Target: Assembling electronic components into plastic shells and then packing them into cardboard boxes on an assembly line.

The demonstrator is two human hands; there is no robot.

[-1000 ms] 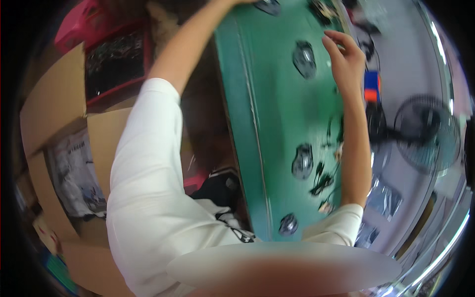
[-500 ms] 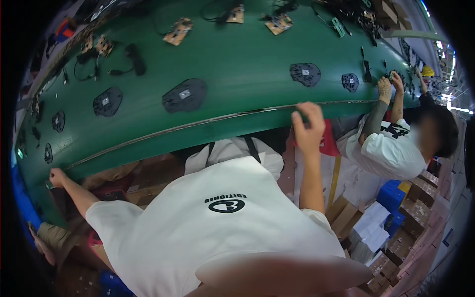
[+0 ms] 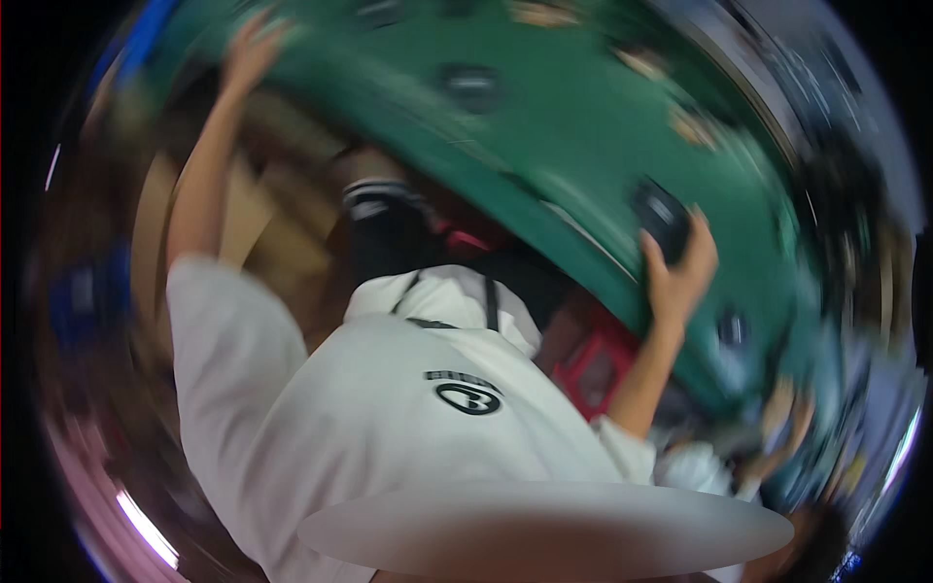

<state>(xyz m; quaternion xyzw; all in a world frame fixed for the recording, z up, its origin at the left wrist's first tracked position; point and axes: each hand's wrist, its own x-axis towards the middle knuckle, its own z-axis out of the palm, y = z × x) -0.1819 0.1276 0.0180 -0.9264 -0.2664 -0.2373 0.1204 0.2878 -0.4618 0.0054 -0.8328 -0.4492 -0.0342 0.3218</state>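
Observation:
My right hand [image 3: 685,272] is at the green belt, with thumb and fingers on either side of a rounded black plastic shell [image 3: 663,209] that bears a small pale label. The hand looks closed on the near end of this shell; blur hides the exact contact. Far out at the upper left, my left hand [image 3: 255,53] is over the belt's edge, its smeared fingers apart with nothing seen in them. Similar dark shells lie on the belt, one [image 3: 470,85] between my hands and another [image 3: 733,328] beyond my right hand.
The green conveyor belt [image 3: 564,146] runs slantwise across the view. Blurred tan boards [image 3: 641,60] lie on its far part. A co-worker's hands [image 3: 787,413] are at the right. Below the belt are a red stool [image 3: 595,364] and brown cardboard [image 3: 209,209].
The view has swung round and blurred. My right hand has gone from the belt's near edge to a black shell. My left hand has changed from closed fingers to spread ones.

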